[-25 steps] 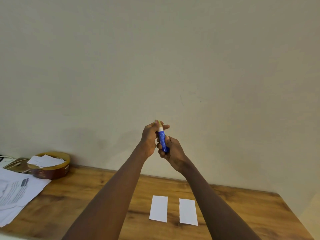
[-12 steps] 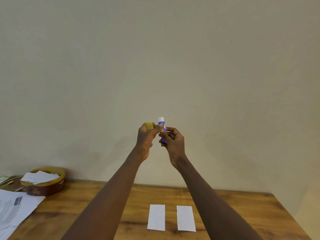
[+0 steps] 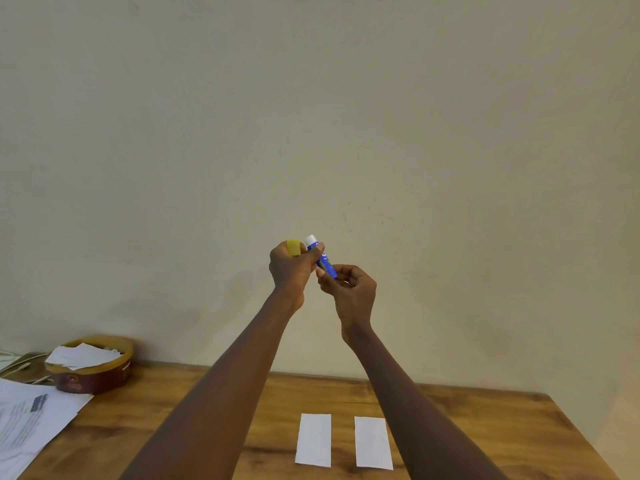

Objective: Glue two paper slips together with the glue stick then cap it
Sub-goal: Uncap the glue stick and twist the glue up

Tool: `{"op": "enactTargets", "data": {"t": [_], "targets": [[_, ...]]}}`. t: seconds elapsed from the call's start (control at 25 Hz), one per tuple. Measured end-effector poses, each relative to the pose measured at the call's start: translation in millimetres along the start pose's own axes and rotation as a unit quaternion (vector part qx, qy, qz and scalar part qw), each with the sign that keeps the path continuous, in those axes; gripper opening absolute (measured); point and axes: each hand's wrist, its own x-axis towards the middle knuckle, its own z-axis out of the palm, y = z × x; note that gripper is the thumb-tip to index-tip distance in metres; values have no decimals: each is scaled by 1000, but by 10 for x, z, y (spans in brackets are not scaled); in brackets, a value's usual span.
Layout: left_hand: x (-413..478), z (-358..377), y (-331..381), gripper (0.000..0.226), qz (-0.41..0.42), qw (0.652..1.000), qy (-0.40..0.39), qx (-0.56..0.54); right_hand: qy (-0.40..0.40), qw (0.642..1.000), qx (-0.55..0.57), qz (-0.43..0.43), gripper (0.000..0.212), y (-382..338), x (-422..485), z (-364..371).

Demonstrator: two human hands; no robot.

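Observation:
Both my hands are raised in front of the wall, well above the table. The blue glue stick (image 3: 325, 259) is uncapped, its white tip pointing up and tilted left. My left hand (image 3: 289, 271) holds the yellow cap (image 3: 293, 247) against its palm, and its thumb and fingertips also clasp the upper barrel of the stick. My right hand (image 3: 353, 292) pinches the stick's lower end with thumb and forefinger. Two white paper slips, the left one (image 3: 313, 439) and the right one (image 3: 373, 442), lie side by side and apart on the wooden table (image 3: 485, 427) below.
A round brown tin (image 3: 93, 375) filled with paper scraps stands at the back left by the wall. Printed sheets (image 3: 27, 424) cover the table's left end, with white cables (image 3: 14, 362) behind them. The wall runs directly behind the table.
The yellow cap has come off the stick into my left hand. My right hand has slid down to the stick's base, and my left fingers have taken its upper barrel.

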Motion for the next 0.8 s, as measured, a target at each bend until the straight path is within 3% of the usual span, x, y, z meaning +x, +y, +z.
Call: {"op": "enactTargets", "data": {"t": [0.16, 0.36, 0.48, 0.6, 0.8], "targets": [[8, 28, 7, 23, 35, 999, -25, 33, -39, 998, 14, 38, 20, 1, 13, 43], [54, 40, 63, 17, 60, 995, -80, -1, -67, 983, 128, 116, 16, -63, 94, 37], [68, 61, 112, 27, 63, 997, -29, -19, -72, 994, 53, 64, 13, -61, 100, 32], [76, 50, 139, 37, 73, 997, 0, -13, -19, 998, -56, -35, 10, -44, 74, 47], [82, 9, 123, 40, 77, 996, -27, -24, -40, 994, -102, 1, 17, -42, 59, 115]]}}
